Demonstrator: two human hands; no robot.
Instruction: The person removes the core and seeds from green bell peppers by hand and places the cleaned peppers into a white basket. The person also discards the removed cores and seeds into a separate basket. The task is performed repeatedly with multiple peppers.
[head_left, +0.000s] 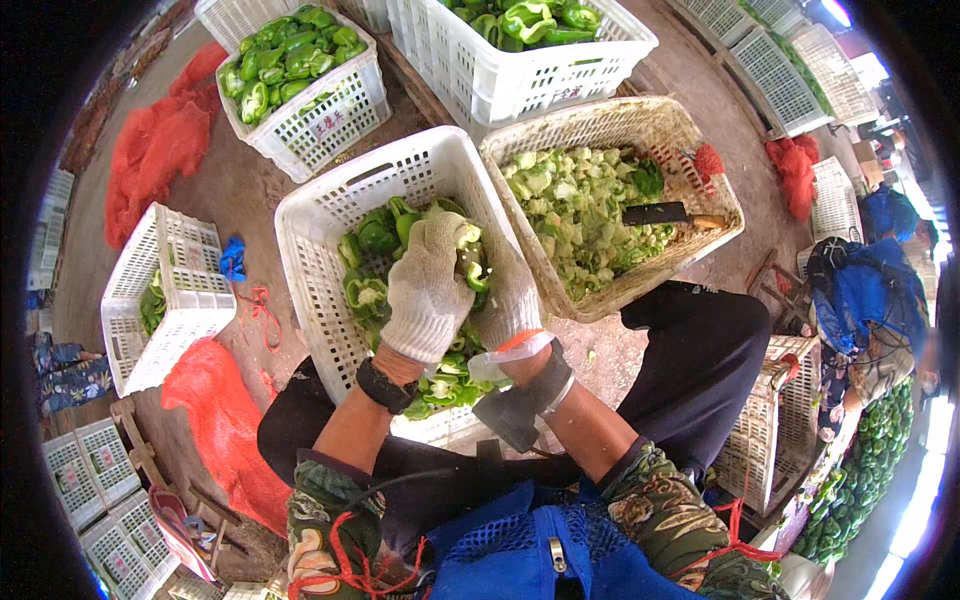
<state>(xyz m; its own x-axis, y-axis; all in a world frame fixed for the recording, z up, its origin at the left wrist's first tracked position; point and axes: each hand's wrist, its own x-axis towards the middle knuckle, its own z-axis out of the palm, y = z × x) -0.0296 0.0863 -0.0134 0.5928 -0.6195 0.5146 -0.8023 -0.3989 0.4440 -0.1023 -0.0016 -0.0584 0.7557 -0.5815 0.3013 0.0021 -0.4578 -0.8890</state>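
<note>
My left hand (427, 289), in a knitted work glove, grips a cut green bell pepper (474, 271) over the white plastic crate (306, 251). From the other side my right hand (508, 289), gloved too, closes on the same pepper, its fingers partly hidden. Pale seeds show at the opened flesh. More green peppers (375, 232), some cut open, lie in the crate beneath. To the right, a stained plastic basket (517, 217) holds pale pepper cores and scraps (585, 202). A knife with a dark blade (651, 214) and wooden handle rests on them.
Crates of peppers (292, 56) (525, 22) stand ahead. Red mesh sacks (161, 150) (225, 435) lie on the floor at left, near another crate (169, 300). At right, a co-worker in blue (874, 300) is beside a heap of green peppers (862, 465). My knees flank the crate.
</note>
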